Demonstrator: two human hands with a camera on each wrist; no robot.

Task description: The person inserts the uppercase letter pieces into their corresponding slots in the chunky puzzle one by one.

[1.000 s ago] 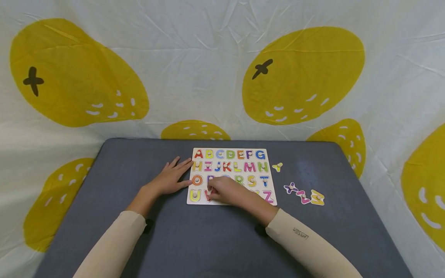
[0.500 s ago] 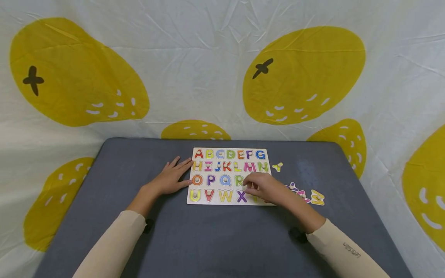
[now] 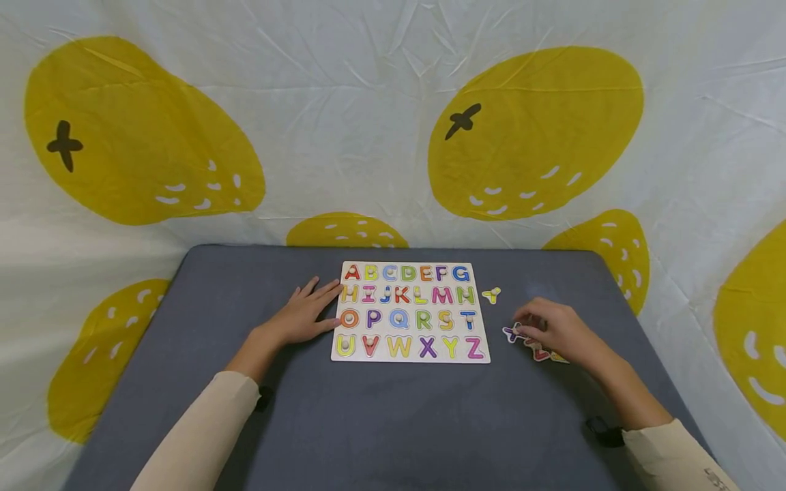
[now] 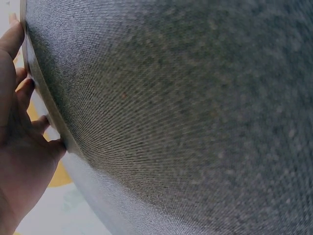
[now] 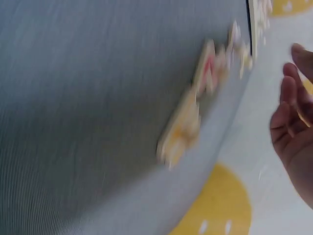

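Observation:
A white alphabet puzzle board [image 3: 387, 349] lies flat on the table, with knobbed letters in its upper rows. My left hand [image 3: 299, 316] rests on the table, its spread fingertips touching the board's left edge. To the right of the board, my right hand [image 3: 555, 329] hovers with loosely bent fingers and nothing between them. Below that hand lie a purple X piece [image 3: 509, 333], a pink Z piece [image 3: 540, 355] and a yellow W piece [image 5: 181, 129], partly hidden by it in the head view. A yellow Y piece [image 3: 491, 295] lies beside the board's upper right.
The dark grey table [image 3: 393, 423] reaches back to a white curtain [image 3: 344, 136] with big yellow fruit prints. On the board, the red V [image 3: 370, 345] carries a knob, while the W, X, Y and Z places beside it show none.
My right hand has moved from the V on the board rightward to above the loose letters, uncovering the board's bottom row. The left hand has stayed at the board's edge.

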